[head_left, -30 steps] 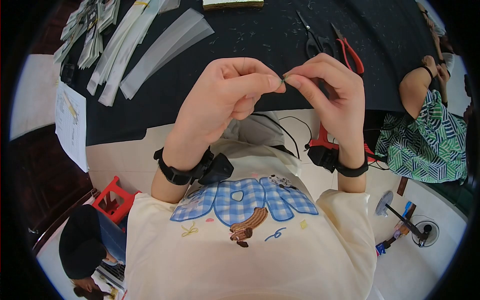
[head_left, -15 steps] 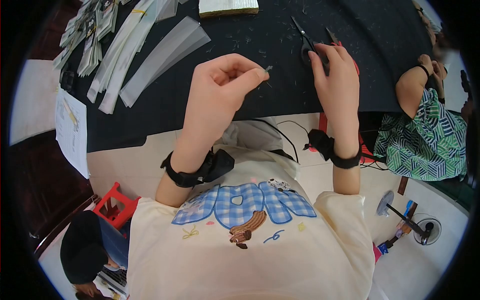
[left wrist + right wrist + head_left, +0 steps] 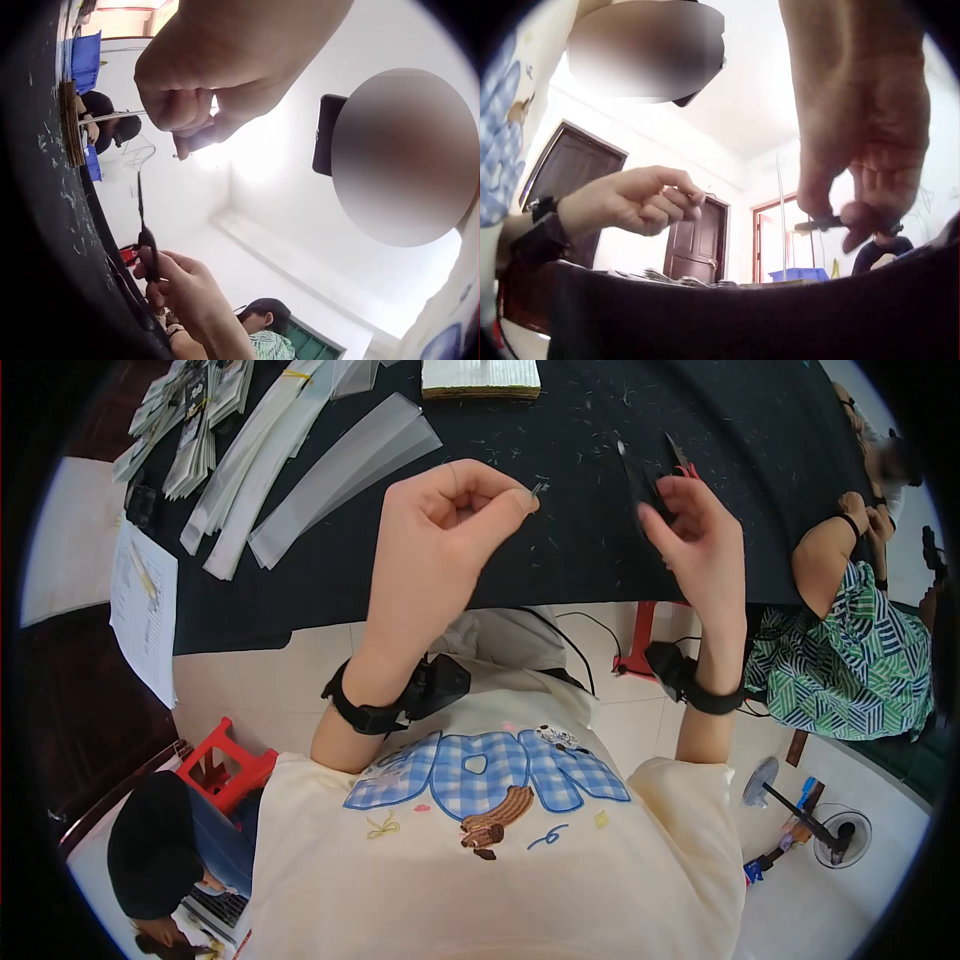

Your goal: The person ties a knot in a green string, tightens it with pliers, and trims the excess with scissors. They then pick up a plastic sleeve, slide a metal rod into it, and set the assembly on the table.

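Observation:
My left hand (image 3: 435,545) pinches a tiny greenish piece (image 3: 541,488) between thumb and forefinger, its ends poking out past the fingertips. To the right, my right hand (image 3: 708,545) grips black-handled scissors (image 3: 148,244), thumb and fingers curled round the handles. In the left wrist view the blades point up toward the left hand, apart from it. The scissors look blurred in the head view. Just beyond the right hand lie the red-handled pliers (image 3: 683,458), partly hidden by its fingers.
Small clippings (image 3: 575,438) are scattered over the black tablecloth (image 3: 560,565). A pale-topped block (image 3: 480,378) lies at the far edge. Clear plastic strips (image 3: 345,480) and bundled packets (image 3: 190,455) lie at left, near a paper sheet (image 3: 145,610). Another person (image 3: 840,640) sits at right.
The hands were together at the tiny piece, then parted. My right hand moved right to the scissors on the table and now holds them. My left hand keeps its pinch.

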Tool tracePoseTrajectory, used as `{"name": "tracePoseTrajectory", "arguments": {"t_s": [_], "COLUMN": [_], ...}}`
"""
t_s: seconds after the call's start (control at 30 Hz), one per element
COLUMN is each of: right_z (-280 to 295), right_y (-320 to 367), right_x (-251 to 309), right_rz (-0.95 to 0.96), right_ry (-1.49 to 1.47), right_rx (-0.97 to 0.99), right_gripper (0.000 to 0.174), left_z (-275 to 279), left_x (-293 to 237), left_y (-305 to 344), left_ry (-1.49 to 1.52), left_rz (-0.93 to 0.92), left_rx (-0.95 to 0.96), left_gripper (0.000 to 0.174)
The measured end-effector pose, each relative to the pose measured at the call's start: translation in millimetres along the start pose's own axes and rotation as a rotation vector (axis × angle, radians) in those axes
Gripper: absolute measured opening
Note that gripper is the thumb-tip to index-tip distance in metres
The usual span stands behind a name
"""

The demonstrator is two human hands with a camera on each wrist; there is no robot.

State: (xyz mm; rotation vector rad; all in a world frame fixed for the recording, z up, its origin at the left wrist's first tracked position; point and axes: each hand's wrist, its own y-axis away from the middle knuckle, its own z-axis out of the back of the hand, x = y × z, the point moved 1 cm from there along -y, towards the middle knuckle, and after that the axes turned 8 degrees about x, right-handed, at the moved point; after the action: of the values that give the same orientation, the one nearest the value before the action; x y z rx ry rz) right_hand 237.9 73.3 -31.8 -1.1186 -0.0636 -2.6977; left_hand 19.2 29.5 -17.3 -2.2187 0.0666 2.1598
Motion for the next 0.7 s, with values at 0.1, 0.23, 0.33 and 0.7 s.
{"name": "tracePoseTrajectory", "arguments": {"t_s": [0.1, 0.23, 0.33, 0.7], "right_z": [3, 11, 13, 13], "right_y": [18, 30, 35, 42], "right_x": [8, 18, 26, 40], "right_rz": [0.000, 0.055, 0.105, 0.063], "right_ry": [-0.266, -0.053, 0.036, 0.152], "right_rx": [0.082, 0.208, 0.291, 0.363], "right_gripper": [0.034, 0.035, 0.034, 0.035], "left_z": [5, 9, 10, 7], "left_x": [1, 6, 8, 6], "left_y": [-3, -6, -8, -6], "left_ry": [0.118, 0.254, 0.300, 0.155], "left_rz": [0.134, 0.217, 0.249, 0.170], "left_rx": [0.027, 0.127, 0.167, 0.107], "left_gripper": [0.014, 0.015, 0.015, 0.012]}}
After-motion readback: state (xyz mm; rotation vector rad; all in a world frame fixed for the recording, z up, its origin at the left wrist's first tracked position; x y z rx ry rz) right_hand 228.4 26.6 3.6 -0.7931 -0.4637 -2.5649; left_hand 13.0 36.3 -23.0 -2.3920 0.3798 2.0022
